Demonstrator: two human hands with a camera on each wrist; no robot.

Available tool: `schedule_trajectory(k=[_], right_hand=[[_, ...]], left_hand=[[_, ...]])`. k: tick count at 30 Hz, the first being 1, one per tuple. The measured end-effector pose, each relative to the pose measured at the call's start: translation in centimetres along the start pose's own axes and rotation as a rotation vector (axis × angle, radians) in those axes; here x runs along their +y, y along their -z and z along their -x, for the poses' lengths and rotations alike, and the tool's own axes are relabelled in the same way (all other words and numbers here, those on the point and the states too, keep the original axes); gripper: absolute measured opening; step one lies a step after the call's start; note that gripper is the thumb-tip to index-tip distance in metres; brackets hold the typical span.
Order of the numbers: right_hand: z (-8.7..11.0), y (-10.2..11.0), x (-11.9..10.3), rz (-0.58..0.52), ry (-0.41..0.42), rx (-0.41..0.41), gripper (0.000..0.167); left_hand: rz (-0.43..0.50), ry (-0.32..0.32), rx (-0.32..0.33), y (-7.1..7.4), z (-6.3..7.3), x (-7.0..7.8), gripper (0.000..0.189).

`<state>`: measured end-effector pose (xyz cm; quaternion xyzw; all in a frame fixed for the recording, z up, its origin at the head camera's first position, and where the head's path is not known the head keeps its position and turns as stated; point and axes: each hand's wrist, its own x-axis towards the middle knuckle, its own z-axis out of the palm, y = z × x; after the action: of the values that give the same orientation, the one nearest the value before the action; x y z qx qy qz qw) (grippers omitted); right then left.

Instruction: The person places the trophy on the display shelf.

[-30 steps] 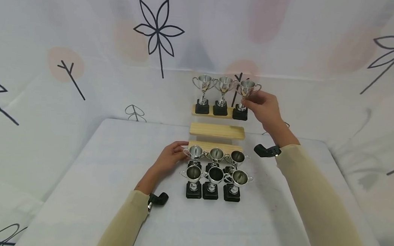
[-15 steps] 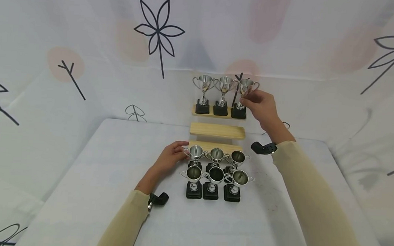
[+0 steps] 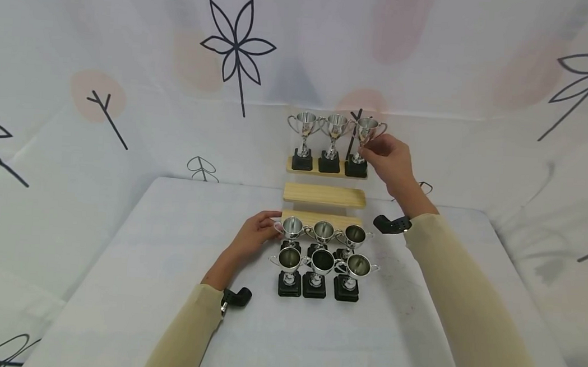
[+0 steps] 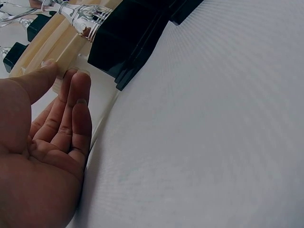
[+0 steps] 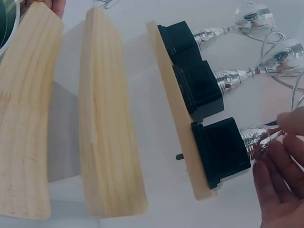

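Observation:
My right hand [image 3: 391,160] pinches the stem of a small silver trophy cup [image 3: 366,130] on a black base. That trophy stands upright at the right end of the top wooden shelf [image 3: 316,166], its base on the board in the right wrist view. Two matching trophies [image 3: 332,134] stand to its left on the same board. My left hand [image 3: 253,236] pinches the left end of the lowest wooden shelf [image 4: 71,50], thumb above and fingertips below. Between these boards lies the bare middle shelf [image 3: 325,195].
Several more silver trophies [image 3: 316,277] stand in two rows on the white-covered table [image 3: 196,211], close in front of the lowest shelf. A white cloth backdrop [image 3: 146,45] with line-drawn flowers rises behind. Black devices [image 3: 392,224] are strapped to both wrists.
My right hand has moved slightly left and back with the trophy, whose base has shifted into line with the other two; it has been still for the last half second. My left hand stays put.

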<state>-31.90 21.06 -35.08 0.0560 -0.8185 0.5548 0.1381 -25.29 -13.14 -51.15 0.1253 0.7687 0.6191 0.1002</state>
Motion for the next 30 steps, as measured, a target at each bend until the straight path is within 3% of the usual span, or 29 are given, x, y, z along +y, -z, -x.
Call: schedule_trajectory(k=[10, 17, 24, 30], right_hand=[[0.8, 0.0, 0.4, -0.028, 0.044, 0.134, 0.039], [2.4, 0.5, 0.6, -0.026, 0.050, 0.208, 0.031], [4.4, 1.1, 1.1, -0.118, 0.078, 0.228, 0.024], [6.2, 1.5, 1.9, -0.148, 0.111, 0.221, 0.028]], left_hand=[[-0.020, -0.021, 0.006, 0.0, 0.2, 0.2, 0.048], [-0.012, -0.012, -0.001, -0.1, 0.1, 0.1, 0.047], [0.001, -0.005, 0.000, 0.0, 0.0, 0.1, 0.046], [0.003, 0.002, 0.003, -0.1, 0.1, 0.0, 0.045]])
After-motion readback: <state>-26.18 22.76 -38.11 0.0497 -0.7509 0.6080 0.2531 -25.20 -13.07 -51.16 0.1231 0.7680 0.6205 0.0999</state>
